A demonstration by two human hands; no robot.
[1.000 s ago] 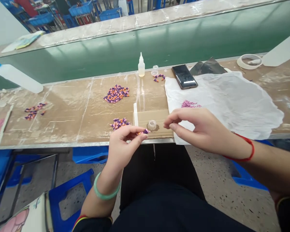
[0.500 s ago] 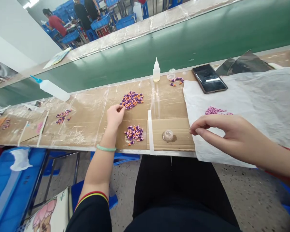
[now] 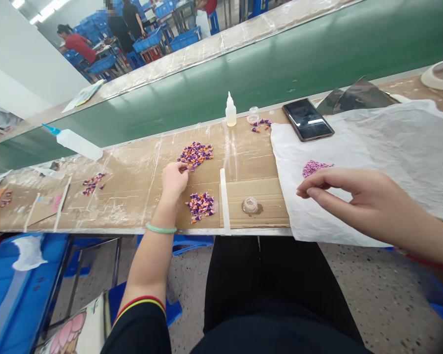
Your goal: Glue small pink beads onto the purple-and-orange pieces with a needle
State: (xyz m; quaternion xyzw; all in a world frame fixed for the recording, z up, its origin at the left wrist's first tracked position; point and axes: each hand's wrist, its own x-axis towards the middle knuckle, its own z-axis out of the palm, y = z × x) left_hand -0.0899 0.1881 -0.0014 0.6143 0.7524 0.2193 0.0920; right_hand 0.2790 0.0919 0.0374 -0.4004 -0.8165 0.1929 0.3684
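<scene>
My left hand (image 3: 175, 179) is at the near edge of a pile of small purple, orange and pink pieces (image 3: 196, 153), its fingers closed at the tips. Whether a piece is between them is hidden. A second pile of purple and pink pieces (image 3: 201, 206) lies nearer to me. Over the white cloth (image 3: 384, 132) hovers my right hand (image 3: 349, 196), thumb and forefinger brought together; anything in the pinch is too small to name. Behind it lies a heap of tiny pink bits (image 3: 313, 168). A small clear round dish (image 3: 250, 205) sits on cardboard (image 3: 273, 189) between my hands.
A small dropper bottle (image 3: 231, 110), a clear round cap (image 3: 253, 114) and a phone (image 3: 307, 119) stand or lie along the back. Farther left are a larger blue-tipped bottle (image 3: 79, 144) and a few more pieces (image 3: 93, 184). A green belt (image 3: 192, 86) runs behind; people work beyond.
My right hand has moved right and slightly away from me, farther from the clear dish and closer to the pink bits. The left hand stays by the pile. The whole view has shifted a little.
</scene>
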